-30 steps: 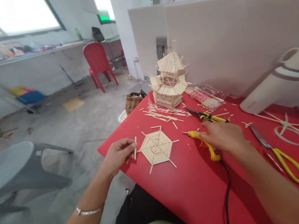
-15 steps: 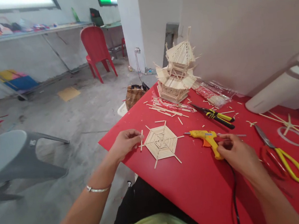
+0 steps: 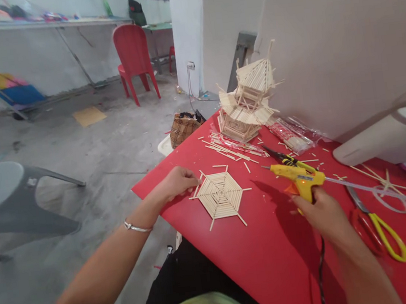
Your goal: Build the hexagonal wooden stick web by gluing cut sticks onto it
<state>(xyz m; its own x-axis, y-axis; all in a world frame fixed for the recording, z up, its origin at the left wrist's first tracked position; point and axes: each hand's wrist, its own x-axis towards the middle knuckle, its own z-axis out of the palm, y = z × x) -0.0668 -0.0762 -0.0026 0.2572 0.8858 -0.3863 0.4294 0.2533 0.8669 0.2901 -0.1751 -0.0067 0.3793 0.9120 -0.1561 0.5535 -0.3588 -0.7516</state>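
A flat hexagonal web of thin wooden sticks (image 3: 220, 194) lies near the front left corner of the red table (image 3: 271, 257). My left hand (image 3: 179, 181) pinches a short wooden stick (image 3: 196, 188) against the web's left edge. My right hand (image 3: 321, 212) grips the handle of a yellow glue gun (image 3: 296, 175), lifted off the table with its nozzle pointing left toward the web. A clear glue stick juts from the gun's back, and a black cord (image 3: 319, 271) trails down from it.
A stick-built pagoda model (image 3: 248, 99) stands at the table's back edge with loose sticks and packets beside it. Yellow-handled pliers (image 3: 285, 157), yellow scissors (image 3: 380, 229) and a white tilted device (image 3: 389, 131) lie to the right. A grey chair (image 3: 5, 201) stands on the floor, left.
My right hand closed round the glue gun and lifted it off the table, nozzle toward the web. My left hand brought the short stick against the web's left edge.
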